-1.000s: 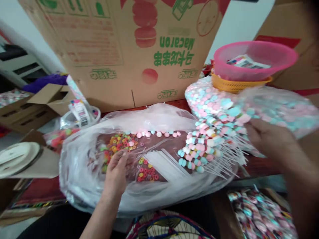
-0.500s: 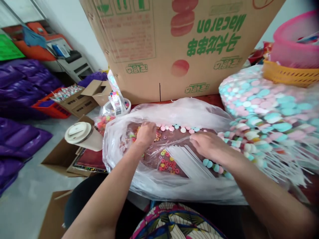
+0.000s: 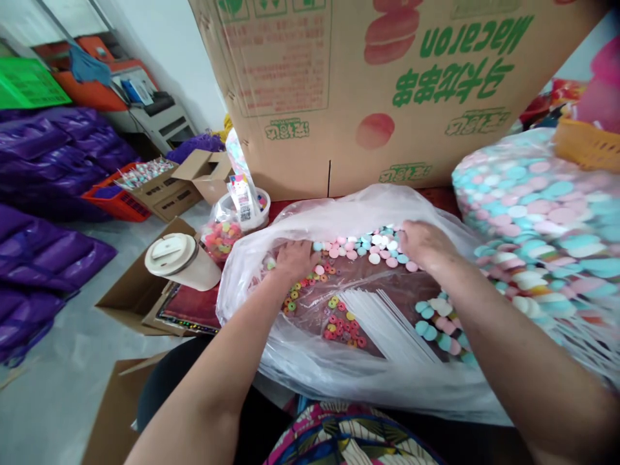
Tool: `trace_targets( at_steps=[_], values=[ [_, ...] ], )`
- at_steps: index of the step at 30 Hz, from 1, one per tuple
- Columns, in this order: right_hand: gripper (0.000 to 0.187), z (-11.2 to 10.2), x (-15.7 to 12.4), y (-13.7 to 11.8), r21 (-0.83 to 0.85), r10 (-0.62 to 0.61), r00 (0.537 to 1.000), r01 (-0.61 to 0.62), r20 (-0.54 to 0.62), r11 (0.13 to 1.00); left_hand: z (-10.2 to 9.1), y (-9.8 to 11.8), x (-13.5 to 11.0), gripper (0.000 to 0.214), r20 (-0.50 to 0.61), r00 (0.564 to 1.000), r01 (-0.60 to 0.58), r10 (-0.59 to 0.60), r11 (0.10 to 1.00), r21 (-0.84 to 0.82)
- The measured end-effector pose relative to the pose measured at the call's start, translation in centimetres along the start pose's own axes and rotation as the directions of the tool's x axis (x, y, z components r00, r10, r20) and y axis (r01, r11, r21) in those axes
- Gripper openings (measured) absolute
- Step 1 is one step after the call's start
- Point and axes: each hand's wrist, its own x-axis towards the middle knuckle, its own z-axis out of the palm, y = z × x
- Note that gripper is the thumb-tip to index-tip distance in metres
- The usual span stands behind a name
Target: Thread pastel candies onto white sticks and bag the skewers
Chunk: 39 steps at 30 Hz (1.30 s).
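Note:
A clear plastic bag (image 3: 339,374) lies spread in front of me with loose sweets inside its opening. My left hand (image 3: 296,259) rests with fingers laid out flat at the left end of a row of pastel discs (image 3: 349,248). Small ring-shaped candies (image 3: 293,296) lie just below that hand. My right hand (image 3: 429,244) is at the right end of the discs, its fingers curled in; what they hold, if anything, is hidden. Between my forearms lie a bundle of white sticks (image 3: 387,326) and a cluster of red and yellow rings (image 3: 343,326).
A big cardboard box (image 3: 353,84) stands behind the bag. A lidded cup (image 3: 184,261) and a bag of coloured rings (image 3: 221,237) are at the left. Pastel skewers (image 3: 542,226) are heaped at the right, below a yellow basket (image 3: 588,145).
My right hand has moved up to the far side of the bag, and my left hand has flattened out. More pastel discs now show between them. The view has shifted left.

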Motion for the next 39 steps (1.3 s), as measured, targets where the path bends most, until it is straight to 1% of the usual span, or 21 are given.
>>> trace_targets(
  at_steps=[2, 4, 6, 8, 10, 12, 14, 17, 18, 20, 22, 23, 25, 27, 30, 31, 33, 34, 35, 37, 39],
  values=[
    [0.034, 1.2, -0.5, 0.1, -0.016, -0.012, 0.999, 0.012, 0.052, 1.000, 0.4, 0.2, -1.5, 0.042, -0.034, 0.996, -0.087, 0.087, 0.996, 0.011],
    [0.033, 2.5, -0.8, -0.8, -0.013, -0.040, 0.996, 0.041, 0.083, 0.999, 0.6, 0.0, -3.1, 0.041, -0.054, 0.984, -0.167, 0.167, 0.986, 0.016],
    [0.032, 3.2, -0.7, -2.4, 0.007, -0.075, 0.995, 0.075, 0.063, 0.997, 0.8, -0.3, -4.4, 0.039, -0.072, 0.970, -0.234, 0.233, 0.972, -0.009],
    [0.032, 3.2, -0.5, -4.1, 0.034, -0.123, 0.992, 0.122, 0.024, 0.992, 0.9, -0.9, -5.7, 0.035, -0.127, 0.952, -0.287, 0.278, 0.956, -0.060],
    [0.032, 2.7, -0.8, -5.2, 0.052, -0.155, 0.988, 0.156, -0.025, 0.986, 1.0, -1.9, -7.0, 0.034, -0.192, 0.944, -0.292, 0.267, 0.949, -0.115],
    [0.032, 2.4, -2.2, -5.5, 0.050, -0.155, 0.987, 0.158, -0.052, 0.986, 1.0, -3.3, -8.4, 0.035, -0.217, 0.949, -0.262, 0.228, 0.955, -0.139],
    [0.030, 2.8, -4.4, -5.3, 0.029, -0.172, 0.985, 0.172, 0.016, 0.985, 1.0, -4.7, -9.6, 0.038, -0.193, 0.962, -0.216, 0.193, 0.971, -0.106],
    [0.026, 4.5, -7.9, -4.9, 0.016, -0.198, 0.965, 0.198, 0.174, 0.980, 0.9, -6.0, -10.4, 0.040, -0.167, 0.974, -0.166, 0.155, 0.985, -0.051],
    [0.025, 5.2, -8.7, -4.8, 0.017, -0.187, 0.965, 0.187, 0.186, 0.982, 0.8, -5.8, -10.4, 0.040, -0.180, 0.974, -0.152, 0.140, 0.987, -0.052],
    [0.022, 6.2, -9.4, -4.6, 0.037, -0.157, 0.976, 0.153, 0.152, 0.987, 0.4, -4.5, -9.8, 0.035, -0.209, 0.970, -0.146, 0.129, 0.987, -0.072],
    [0.019, 6.7, -9.3, -4.3, 0.097, -0.149, 0.981, 0.137, 0.122, 0.986, 0.1, -2.0, -8.7, 0.027, -0.201, 0.969, -0.160, 0.143, 0.985, -0.070],
    [0.017, 6.6, -9.1, -4.0, 0.148, -0.146, 0.983, 0.129, 0.115, 0.981, 0.0, -0.5, -8.2, 0.026, -0.164, 0.973, -0.176, 0.166, 0.983, -0.052],
    [0.017, 6.0, -8.7, -3.1, 0.276, -0.146, 0.984, 0.114, 0.099, 0.954, 0.1, 2.2, -7.0, 0.024, -0.081, 0.976, -0.200, 0.201, 0.980, 0.014],
    [0.021, 4.9, -8.8, -2.3, 0.433, -0.140, 0.989, 0.105, 0.050, 0.895, 0.4, 3.9, -6.2, 0.021, -0.028, 0.980, -0.192, 0.195, 0.977, 0.092],
    [0.026, 3.0, -9.0, -2.1, 0.596, -0.104, 0.993, 0.121, -0.063, 0.794, 0.7, 4.2, -5.8, 0.019, -0.020, 0.988, -0.151, 0.156, 0.979, 0.140],
    [0.027, 2.5, -8.9, -2.6, 0.584, -0.096, 0.990, 0.137, -0.101, 0.800, 0.7, 4.0, -5.8, 0.019, -0.019, 0.987, -0.155, 0.159, 0.978, 0.137],
    [0.024, 1.9, -7.8, -4.2, 0.451, -0.131, 0.983, 0.174, -0.126, 0.875, 0.5, 3.7, -5.8, 0.020, -0.020, 0.984, -0.175, 0.180, 0.975, 0.139],
    [0.023, 1.9, -6.9, -5.2, 0.363, -0.159, 0.982, 0.187, -0.106, 0.913, 0.4, 3.6, -5.8, 0.020, -0.020, 0.982, -0.184, 0.190, 0.971, 0.151],
    [0.023, 2.0, -5.9, -6.2, 0.292, -0.182, 0.982, 0.186, -0.041, 0.938, 0.3, 3.6, -5.8, 0.020, -0.021, 0.981, -0.186, 0.192, 0.968, 0.167],
    [0.026, 2.6, -3.8, -7.9, 0.246, -0.171, 0.984, 0.153, 0.051, 0.957, 0.2, 3.6, -5.7, 0.018, -0.025, 0.985, -0.162, 0.170, 0.968, 0.191],
    [0.028, 3.3, -2.3, -8.8, 0.240, -0.158, 0.981, 0.128, 0.110, 0.962, 0.1, 3.4, -5.8, 0.017, -0.028, 0.991, -0.125, 0.132, 0.976, 0.180]
  ],
)
